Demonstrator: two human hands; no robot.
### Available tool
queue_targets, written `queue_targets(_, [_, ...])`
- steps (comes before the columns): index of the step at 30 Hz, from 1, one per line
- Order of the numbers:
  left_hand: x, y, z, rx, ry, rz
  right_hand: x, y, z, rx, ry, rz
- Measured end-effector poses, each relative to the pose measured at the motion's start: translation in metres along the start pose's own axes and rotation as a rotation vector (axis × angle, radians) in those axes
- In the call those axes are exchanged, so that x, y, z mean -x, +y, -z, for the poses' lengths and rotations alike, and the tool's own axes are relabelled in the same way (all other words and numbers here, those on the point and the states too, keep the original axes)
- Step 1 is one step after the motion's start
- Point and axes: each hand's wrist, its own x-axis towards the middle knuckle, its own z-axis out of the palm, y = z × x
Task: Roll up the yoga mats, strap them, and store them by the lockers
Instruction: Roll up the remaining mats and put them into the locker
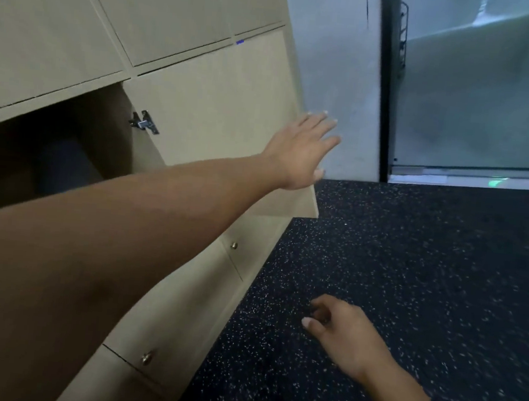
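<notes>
The step in hand looks like closing the open locker door (219, 113), which suggests the storing is nearly done: push with a flat palm near the free edge, far from the hinge (144, 122), so the door swings round easily, and follow it until it meets the frame rather than slapping it. The left hand (299, 152) reaches out with fingers straight and spread, lying at the door's outer edge, apparently on it, gripping nothing. The right hand (338, 330) hangs low over the speckled black floor (426, 278), fingers loosely curled and empty. Inside the open compartment (37, 155) a dark rounded shape, possibly a rolled yoga mat (64, 167), sits in shadow; it is too dim to be sure. It lies well apart from both hands, behind the left forearm, with no strap visible
</notes>
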Motion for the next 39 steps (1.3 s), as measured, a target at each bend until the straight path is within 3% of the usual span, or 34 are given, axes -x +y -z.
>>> queue_targets(7, [-0.015,-0.006,0.004,-0.381,-0.323,0.147,0.000,0.010,0.009,-0.042,-0.002,0.038])
queue_targets(16, [0.002,0.019,0.017,-0.440,-0.309,0.075,0.002,0.023,0.010,-0.046,-0.051,0.025])
queue_targets(23, [0.098,0.016,0.038,-0.434,-0.189,0.009,0.016,0.015,0.000,0.050,-0.144,0.040])
queue_targets(29, [0.210,0.006,0.043,-0.347,-0.196,0.025,0.024,-0.004,-0.018,0.105,-0.223,0.077])
queue_targets(33, [0.300,-0.013,0.039,-0.343,-0.310,0.105,0.033,-0.020,-0.036,0.155,-0.276,0.117])
queue_targets(39, [0.405,-0.037,0.044,-0.318,-0.624,0.375,0.041,-0.036,-0.059,0.176,-0.329,0.158])
